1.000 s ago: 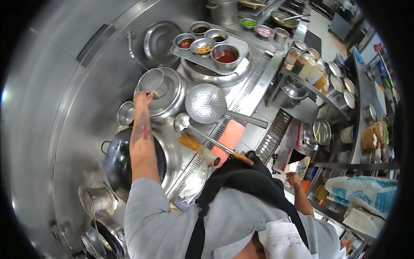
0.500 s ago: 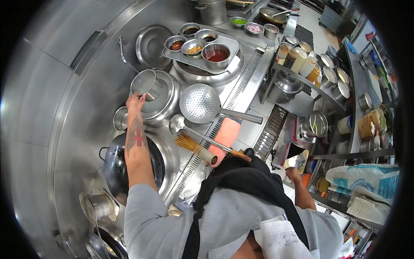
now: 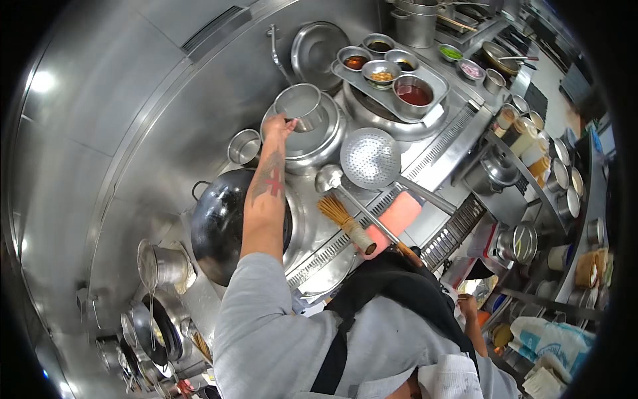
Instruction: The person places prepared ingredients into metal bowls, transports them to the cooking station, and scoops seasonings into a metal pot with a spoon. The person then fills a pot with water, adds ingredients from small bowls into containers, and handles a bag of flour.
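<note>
My left hand (image 3: 279,126) is stretched out over the stove and closed on the rim of a steel pot (image 3: 309,118). The pot is tilted above a wide round metal vessel (image 3: 325,149), its mouth just below the end of a wall tap (image 3: 275,53). Whether water runs is hard to see. Beside that vessel stands a smaller steel pot (image 3: 244,147). Down by my right hip, my right hand (image 3: 468,304) has its fingers curled; anything in them is hidden.
A black wok (image 3: 222,223) sits on the near burner. To its right lie a perforated strainer (image 3: 370,158), a ladle (image 3: 329,178), a bamboo brush (image 3: 347,225) and a pink cloth (image 3: 399,216). Farther back, a tray (image 3: 435,76) bears several sauce bowls. Shelves (image 3: 571,292) line the right.
The view has swung left, so the stove things appear farther right. My left hand still grips the pot under the tap. My right hand has come closer to my body.
</note>
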A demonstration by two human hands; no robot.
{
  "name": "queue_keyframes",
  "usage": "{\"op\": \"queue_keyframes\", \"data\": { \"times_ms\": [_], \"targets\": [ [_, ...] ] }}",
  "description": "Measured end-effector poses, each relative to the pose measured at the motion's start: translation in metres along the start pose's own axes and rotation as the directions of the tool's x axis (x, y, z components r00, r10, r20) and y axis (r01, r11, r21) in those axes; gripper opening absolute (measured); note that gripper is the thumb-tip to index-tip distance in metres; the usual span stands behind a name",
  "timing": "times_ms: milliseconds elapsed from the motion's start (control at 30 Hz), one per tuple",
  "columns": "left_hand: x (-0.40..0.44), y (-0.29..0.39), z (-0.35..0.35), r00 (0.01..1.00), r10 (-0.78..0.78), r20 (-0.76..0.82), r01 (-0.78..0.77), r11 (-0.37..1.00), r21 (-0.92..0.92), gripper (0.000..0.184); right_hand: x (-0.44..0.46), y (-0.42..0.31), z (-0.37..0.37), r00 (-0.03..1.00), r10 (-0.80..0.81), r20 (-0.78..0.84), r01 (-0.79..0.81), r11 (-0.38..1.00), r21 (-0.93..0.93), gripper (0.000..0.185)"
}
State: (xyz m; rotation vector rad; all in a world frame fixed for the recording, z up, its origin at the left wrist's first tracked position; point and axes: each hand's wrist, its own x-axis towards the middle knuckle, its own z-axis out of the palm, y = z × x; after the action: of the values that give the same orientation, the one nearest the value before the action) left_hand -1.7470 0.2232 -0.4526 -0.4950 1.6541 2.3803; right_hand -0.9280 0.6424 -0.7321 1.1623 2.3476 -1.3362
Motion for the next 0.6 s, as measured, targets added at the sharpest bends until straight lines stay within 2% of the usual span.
{"op": "queue_keyframes", "data": {
  "times_ms": [33, 67, 133, 233, 333, 433, 467, 533, 600],
  "targets": [
    [-0.006, 0.004, 0.0, 1.0, 0.005, -0.008, -0.005, 1.0, -0.003, 0.024, -0.006, -0.019, -0.002, 0.981, 0.194, 0.008, -0.194, 0.974, 0.114, 0.025],
    [-0.012, 0.006, 0.002, 1.0, -0.007, -0.012, 0.007, 1.0, -0.009, 0.026, -0.005, -0.019, -0.003, 0.981, 0.194, 0.007, -0.193, 0.975, 0.113, 0.025],
    [-0.019, 0.006, 0.007, 0.999, -0.022, -0.039, 0.02, 0.999, -0.033, 0.03, -0.01, -0.018, -0.006, 0.996, 0.092, 0.01, -0.092, 0.993, 0.072, 0.026],
    [-0.023, 0.005, 0.007, 0.999, -0.006, -0.034, 0.005, 1.0, -0.028, 0.029, -0.008, -0.021, -0.006, 0.982, 0.19, 0.001, -0.19, 0.979, 0.076, 0.028],
    [-0.019, 0.003, 0.005, 0.999, -0.008, -0.033, 0.007, 1.0, -0.019, 0.027, -0.006, -0.024, -0.009, 0.986, 0.166, 0.014, -0.167, 0.985, 0.033, 0.03],
    [-0.011, 0.001, 0.002, 1.0, -0.017, -0.019, 0.017, 0.999, -0.032, 0.027, -0.021, -0.061, -0.017, 0.989, 0.142, -0.026, -0.143, 0.989, -0.045, 0.03],
    [-0.013, 0.002, 0.003, 1.0, -0.019, -0.016, 0.018, 0.999, -0.031, 0.027, -0.017, -0.048, -0.014, 0.989, 0.144, -0.028, -0.146, 0.988, -0.044, 0.03],
    [-0.016, 0.004, 0.005, 0.999, -0.035, -0.029, 0.034, 0.999, -0.027, 0.027, -0.006, -0.02, -0.006, 0.984, 0.175, 0.026, -0.177, 0.976, 0.13, 0.032],
    [-0.014, 0.002, 0.005, 0.999, -0.022, -0.037, 0.022, 0.999, -0.024, 0.027, -0.002, -0.008, -0.002, 0.98, 0.19, 0.055, -0.197, 0.961, 0.196, 0.031]
  ]
}}
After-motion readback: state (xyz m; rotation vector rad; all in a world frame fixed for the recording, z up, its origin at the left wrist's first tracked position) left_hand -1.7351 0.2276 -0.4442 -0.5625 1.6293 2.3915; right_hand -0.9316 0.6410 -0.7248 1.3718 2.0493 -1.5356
